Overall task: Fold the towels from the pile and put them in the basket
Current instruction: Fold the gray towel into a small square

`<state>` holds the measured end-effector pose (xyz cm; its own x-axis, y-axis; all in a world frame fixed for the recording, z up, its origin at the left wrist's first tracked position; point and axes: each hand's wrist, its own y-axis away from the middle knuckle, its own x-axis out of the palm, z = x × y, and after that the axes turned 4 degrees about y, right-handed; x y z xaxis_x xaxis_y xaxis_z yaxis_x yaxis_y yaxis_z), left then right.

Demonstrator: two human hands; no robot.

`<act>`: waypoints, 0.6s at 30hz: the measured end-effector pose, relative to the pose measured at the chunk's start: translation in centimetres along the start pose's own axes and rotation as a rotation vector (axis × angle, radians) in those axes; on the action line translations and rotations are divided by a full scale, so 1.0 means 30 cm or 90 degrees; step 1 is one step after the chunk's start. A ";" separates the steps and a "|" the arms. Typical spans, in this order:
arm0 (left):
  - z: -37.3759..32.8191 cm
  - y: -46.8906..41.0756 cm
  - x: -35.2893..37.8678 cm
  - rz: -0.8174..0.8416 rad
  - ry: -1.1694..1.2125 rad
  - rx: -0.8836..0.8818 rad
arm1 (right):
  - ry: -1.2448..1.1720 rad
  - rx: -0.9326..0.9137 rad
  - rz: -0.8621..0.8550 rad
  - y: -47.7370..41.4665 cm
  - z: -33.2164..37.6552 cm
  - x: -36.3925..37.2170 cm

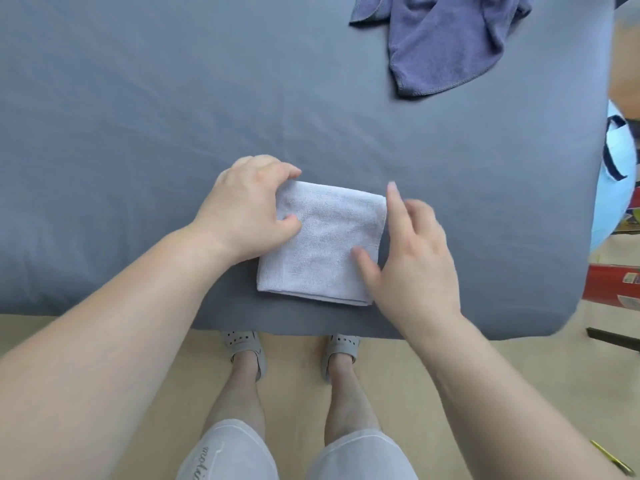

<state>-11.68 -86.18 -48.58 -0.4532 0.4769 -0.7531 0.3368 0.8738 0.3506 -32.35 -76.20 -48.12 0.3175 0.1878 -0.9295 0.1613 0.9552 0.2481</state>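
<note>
A light grey towel [325, 244], folded into a small square, lies on the grey-covered table [138, 133] near its front edge. My left hand [242, 209] grips the towel's left edge, fingers curled over the far left corner and thumb on top. My right hand [412, 258] is at the towel's right edge with straight fingers, thumb touching the top of the cloth. A pile of dark blue towels [446, 39] lies crumpled at the far right of the table. No basket is visible.
The table's right edge curves down near a light blue object [613, 174] and a red box [613, 285]. Below the front edge are a wooden floor and my feet in pale clogs [246, 351].
</note>
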 end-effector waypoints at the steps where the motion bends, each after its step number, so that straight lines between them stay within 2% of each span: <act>1: -0.004 0.001 -0.007 0.036 -0.040 0.022 | 0.006 -0.005 0.043 -0.045 0.007 -0.021; 4: -0.014 -0.015 -0.017 0.127 -0.187 0.074 | 0.108 -0.121 0.186 -0.166 0.034 -0.061; 6: -0.023 -0.036 -0.024 0.146 -0.229 0.068 | 0.160 -0.171 0.234 -0.207 0.051 -0.060; 11: -0.061 -0.085 -0.033 0.166 -0.278 0.085 | 0.148 -0.098 0.242 -0.217 0.067 -0.044; 13: -0.070 -0.096 -0.033 0.161 -0.282 0.097 | 0.175 -0.124 0.224 -0.220 0.071 -0.048; 15: -0.074 -0.112 -0.036 0.111 -0.277 0.098 | 0.180 -0.142 0.158 -0.243 0.070 -0.057; 18: -0.077 -0.138 -0.055 -0.018 -0.251 0.098 | 0.162 -0.185 -0.055 -0.303 0.053 -0.055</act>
<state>-14.24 -90.37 -47.49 -0.1229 0.3546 -0.9269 0.4616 0.8472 0.2629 -32.86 -85.56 -48.42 0.0660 0.1191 -0.9907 -0.1062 0.9881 0.1117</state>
